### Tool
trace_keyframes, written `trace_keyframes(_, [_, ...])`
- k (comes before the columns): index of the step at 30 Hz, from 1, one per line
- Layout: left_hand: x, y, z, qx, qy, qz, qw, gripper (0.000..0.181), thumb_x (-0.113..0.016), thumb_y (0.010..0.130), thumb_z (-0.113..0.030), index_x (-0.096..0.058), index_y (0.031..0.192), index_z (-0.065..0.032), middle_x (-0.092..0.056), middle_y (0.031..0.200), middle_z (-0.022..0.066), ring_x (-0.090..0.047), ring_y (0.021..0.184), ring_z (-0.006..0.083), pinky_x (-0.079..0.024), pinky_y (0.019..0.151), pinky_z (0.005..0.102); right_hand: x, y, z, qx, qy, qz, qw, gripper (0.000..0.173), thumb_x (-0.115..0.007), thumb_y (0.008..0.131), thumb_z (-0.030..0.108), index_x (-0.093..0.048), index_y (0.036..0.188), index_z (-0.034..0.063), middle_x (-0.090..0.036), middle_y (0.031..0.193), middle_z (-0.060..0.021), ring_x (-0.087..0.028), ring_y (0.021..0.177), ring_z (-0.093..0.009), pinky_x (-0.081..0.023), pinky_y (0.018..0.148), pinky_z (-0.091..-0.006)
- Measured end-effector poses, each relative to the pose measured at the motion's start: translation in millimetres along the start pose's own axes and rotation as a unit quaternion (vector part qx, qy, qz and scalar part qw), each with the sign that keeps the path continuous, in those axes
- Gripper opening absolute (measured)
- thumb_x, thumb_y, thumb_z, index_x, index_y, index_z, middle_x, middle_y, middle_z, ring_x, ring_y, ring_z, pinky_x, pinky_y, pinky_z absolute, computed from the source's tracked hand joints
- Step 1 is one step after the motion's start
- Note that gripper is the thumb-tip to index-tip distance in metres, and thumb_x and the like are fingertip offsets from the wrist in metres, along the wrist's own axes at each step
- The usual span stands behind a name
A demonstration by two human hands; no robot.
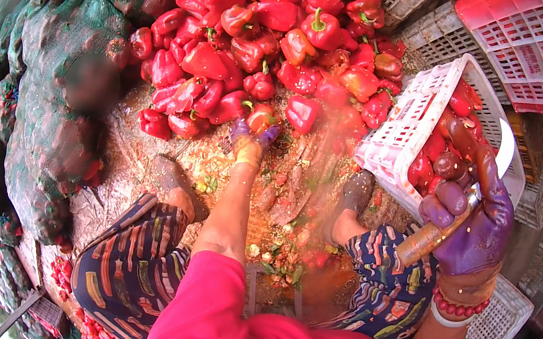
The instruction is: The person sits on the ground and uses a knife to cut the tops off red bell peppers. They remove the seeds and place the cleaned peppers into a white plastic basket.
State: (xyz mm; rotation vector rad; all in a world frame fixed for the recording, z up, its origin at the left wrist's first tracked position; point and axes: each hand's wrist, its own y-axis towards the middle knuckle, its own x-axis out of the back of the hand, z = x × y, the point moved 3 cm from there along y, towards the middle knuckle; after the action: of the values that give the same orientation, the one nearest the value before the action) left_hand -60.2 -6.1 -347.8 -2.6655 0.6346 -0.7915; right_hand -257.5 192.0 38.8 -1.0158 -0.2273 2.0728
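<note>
My left hand point(250, 146), in a purple-coated glove, reaches to the near edge of a heap of red bell peppers point(206, 60). Its fingers close around an orange-red bell pepper point(261, 118). My right hand point(476, 223), gloved in the same way, is raised at the right and grips the wooden handle of a knife point(430, 242); the curved blade points up and away. Beyond that hand, partly hidden by it, a tilted white plastic crate point(412, 122) holds red peppers. Seeds, leaves and pepper scraps point(285, 251) litter the floor between my feet.
Green mesh sacks point(59, 98), filled and stacked, line the left side. A red and white crate point(530, 51) and more plastic crates stand at the upper right. Another white crate point(497, 322) lies at the lower right. My shod feet flank the littered floor.
</note>
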Motion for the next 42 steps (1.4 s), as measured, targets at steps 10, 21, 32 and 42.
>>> trace_keyframes(10, [-21.9, -27.7, -39.4, 0.174, -0.505, 0.094, 0.840, 0.068, -0.080, 0.075, -0.008, -0.042, 0.131, -0.0059, -0.060, 0.118, 0.0119, -0.064, 0.099, 0.0266, -0.056, 0.079, 0.0364, -20.0, 1.6, -19.7, -0.028, -0.231, -0.074, 0.970, 0.042, -0.043, 0.101, 0.032, -0.056, 0.127, 0.0027, -0.062, 0.078, -0.0052, -0.049, 0.053, -0.006, -0.038, 0.049, -0.0213])
trace_keyframes(21, [95.3, -159.8, -248.4, -0.076, -0.468, 0.321, 0.820, 0.061, -0.062, 0.093, -0.030, -0.039, 0.141, 0.0003, -0.053, 0.135, 0.0106, -0.051, 0.123, 0.0211, -0.037, 0.108, 0.0358, -25.6, 0.6, -56.6, 0.041, -0.277, 0.101, 0.955, 0.064, -0.067, 0.088, 0.047, -0.050, 0.134, 0.0054, -0.063, 0.096, -0.0001, -0.054, 0.061, -0.005, -0.041, 0.051, -0.0204])
trace_keyframes(32, [198.5, -207.0, -297.4, -0.133, -0.259, 0.402, 0.868, 0.073, -0.073, 0.081, -0.020, -0.038, 0.143, -0.0057, -0.053, 0.133, 0.0062, -0.054, 0.116, 0.0187, -0.048, 0.092, 0.0354, -70.2, -12.4, -74.2, 0.237, -0.323, 0.323, 0.857, 0.044, -0.054, 0.101, 0.027, -0.048, 0.140, 0.0079, -0.061, 0.121, -0.0022, -0.055, 0.100, -0.009, -0.046, 0.088, -0.0237])
trace_keyframes(42, [189.9, -189.7, -294.5, -0.175, -0.189, 0.199, 0.945, 0.060, -0.077, 0.079, -0.017, -0.050, 0.130, -0.0025, -0.064, 0.111, 0.0060, -0.061, 0.100, 0.0181, -0.050, 0.087, 0.0322, -77.6, -10.6, -61.4, 0.349, -0.535, 0.170, 0.750, 0.063, -0.058, 0.093, 0.016, -0.030, 0.149, 0.0076, -0.060, 0.118, -0.0261, -0.065, 0.100, -0.035, -0.053, 0.082, -0.0404])
